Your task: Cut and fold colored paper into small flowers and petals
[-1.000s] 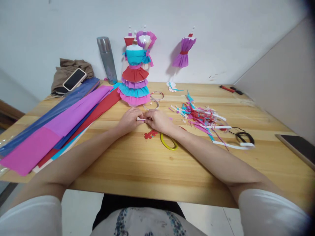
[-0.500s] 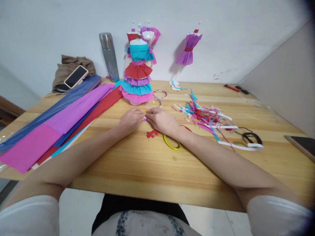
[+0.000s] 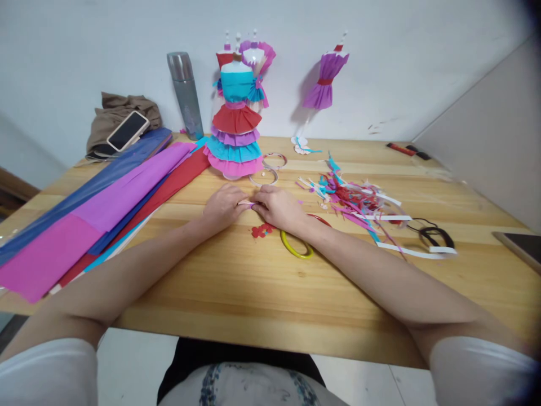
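Note:
My left hand (image 3: 224, 207) and my right hand (image 3: 279, 207) meet over the middle of the table, fingertips pinched on a small strip of pale and purple paper (image 3: 245, 203). Fingers hide part of the strip. Just below my right hand lie small red paper pieces (image 3: 261, 230). Scissors with a yellow handle (image 3: 298, 248) lie partly under my right wrist. Behind my hands are two tape rolls (image 3: 264, 177) and a doll form in a tiered paper dress (image 3: 235, 121).
Folded crepe paper (image 3: 88, 220), a phone (image 3: 128, 131), a brown cloth (image 3: 99, 121) and a flask (image 3: 186, 96) are left. Right are paper scraps (image 3: 350, 197), a black cord (image 3: 437, 234) and a tablet-like object (image 3: 522, 245). A purple-dressed form (image 3: 326, 82) stands by the wall.
The paper strip between my fingertips shows more, raised a little between them. My left hand has shifted very slightly left. The whole view has moved slightly.

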Demonstrator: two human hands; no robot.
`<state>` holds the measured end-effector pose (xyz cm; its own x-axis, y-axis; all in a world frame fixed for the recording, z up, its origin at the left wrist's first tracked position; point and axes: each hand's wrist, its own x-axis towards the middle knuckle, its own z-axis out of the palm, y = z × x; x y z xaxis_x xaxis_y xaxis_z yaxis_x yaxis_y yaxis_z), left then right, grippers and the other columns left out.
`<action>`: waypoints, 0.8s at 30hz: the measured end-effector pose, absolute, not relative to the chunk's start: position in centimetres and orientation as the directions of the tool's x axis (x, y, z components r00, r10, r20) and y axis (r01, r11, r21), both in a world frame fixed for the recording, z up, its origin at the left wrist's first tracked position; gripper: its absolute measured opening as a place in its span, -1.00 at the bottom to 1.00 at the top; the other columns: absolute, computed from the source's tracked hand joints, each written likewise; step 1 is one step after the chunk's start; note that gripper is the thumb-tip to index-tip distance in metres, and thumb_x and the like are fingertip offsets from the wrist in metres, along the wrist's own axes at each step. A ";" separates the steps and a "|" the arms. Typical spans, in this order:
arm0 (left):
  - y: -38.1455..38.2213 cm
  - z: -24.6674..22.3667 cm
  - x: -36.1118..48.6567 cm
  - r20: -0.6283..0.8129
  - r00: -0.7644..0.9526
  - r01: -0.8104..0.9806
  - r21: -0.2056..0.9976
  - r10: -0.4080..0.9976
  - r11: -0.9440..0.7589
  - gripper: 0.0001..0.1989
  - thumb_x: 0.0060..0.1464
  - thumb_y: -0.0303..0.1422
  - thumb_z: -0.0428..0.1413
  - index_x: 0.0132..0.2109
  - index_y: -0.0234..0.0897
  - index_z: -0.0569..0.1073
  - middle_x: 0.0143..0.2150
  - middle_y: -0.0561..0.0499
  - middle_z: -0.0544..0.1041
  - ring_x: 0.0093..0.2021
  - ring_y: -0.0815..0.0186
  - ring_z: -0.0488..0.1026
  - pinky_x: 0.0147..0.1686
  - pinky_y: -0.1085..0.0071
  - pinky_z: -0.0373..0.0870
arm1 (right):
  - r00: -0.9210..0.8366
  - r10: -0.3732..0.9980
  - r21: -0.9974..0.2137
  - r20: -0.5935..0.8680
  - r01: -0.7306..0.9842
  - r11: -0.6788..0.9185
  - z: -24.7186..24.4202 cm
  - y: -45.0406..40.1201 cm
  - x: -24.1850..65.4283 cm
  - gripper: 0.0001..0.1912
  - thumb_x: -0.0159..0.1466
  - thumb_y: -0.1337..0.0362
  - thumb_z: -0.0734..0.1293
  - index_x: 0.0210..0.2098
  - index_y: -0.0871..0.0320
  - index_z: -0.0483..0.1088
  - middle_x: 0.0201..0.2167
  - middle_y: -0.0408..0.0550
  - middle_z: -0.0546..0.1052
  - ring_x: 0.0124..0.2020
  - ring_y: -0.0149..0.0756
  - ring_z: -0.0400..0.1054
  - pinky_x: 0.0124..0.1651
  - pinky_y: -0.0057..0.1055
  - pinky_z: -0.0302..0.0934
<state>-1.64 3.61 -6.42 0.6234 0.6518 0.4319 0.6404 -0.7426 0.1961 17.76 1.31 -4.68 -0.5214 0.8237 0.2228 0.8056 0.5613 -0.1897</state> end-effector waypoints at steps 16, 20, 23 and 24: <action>3.1 -6.4 -1.4 0.365 0.655 0.699 0.040 0.662 -0.714 -0.73 0.32 -0.29 0.04 -0.17 -0.31 0.60 -0.27 -0.07 0.51 -0.18 0.23 0.43 -0.11 0.32 0.37 | -0.522 0.823 -0.143 0.226 0.818 0.558 -4.9 1.2 17.5 -0.69 0.42 0.25 0.21 -0.12 0.23 0.57 -0.21 0.09 0.52 -0.23 -0.21 0.38 -0.26 -0.36 0.09; 3.0 -6.1 -1.3 0.326 0.634 0.727 0.059 0.702 -0.684 -0.71 0.32 -0.27 0.03 -0.11 -0.32 0.60 -0.24 -0.10 0.52 -0.15 0.20 0.43 -0.09 0.28 0.37 | -0.490 0.843 -0.202 0.221 0.823 0.531 -4.9 1.3 17.6 -0.72 0.40 0.29 0.23 -0.06 0.23 0.54 -0.18 0.10 0.53 -0.20 -0.21 0.40 -0.21 -0.37 0.13; 2.9 -5.9 -1.2 0.295 0.615 0.748 0.072 0.731 -0.659 -0.71 0.31 -0.27 0.06 -0.06 -0.34 0.61 -0.24 -0.12 0.52 -0.13 0.17 0.43 -0.10 0.27 0.36 | -0.470 0.856 -0.234 0.215 0.826 0.512 -4.9 1.3 17.6 -0.74 0.37 0.30 0.26 -0.06 0.22 0.53 -0.17 0.09 0.53 -0.21 -0.21 0.41 -0.20 -0.37 0.15; 2.9 -5.8 -1.2 0.292 0.610 0.752 0.080 0.737 -0.655 -0.72 0.30 -0.28 0.06 -0.05 -0.33 0.61 -0.24 -0.11 0.52 -0.13 0.17 0.42 -0.10 0.27 0.36 | -0.462 0.860 -0.242 0.216 0.828 0.506 -4.9 1.4 17.5 -0.75 0.35 0.29 0.27 -0.06 0.22 0.53 -0.18 0.08 0.53 -0.22 -0.21 0.41 -0.20 -0.37 0.15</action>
<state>-1.18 2.95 -5.85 0.6103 0.7366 0.2915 0.7518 -0.6545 0.0800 17.55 1.37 -4.86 -0.4623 0.8601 0.2156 0.8281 0.5057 -0.2419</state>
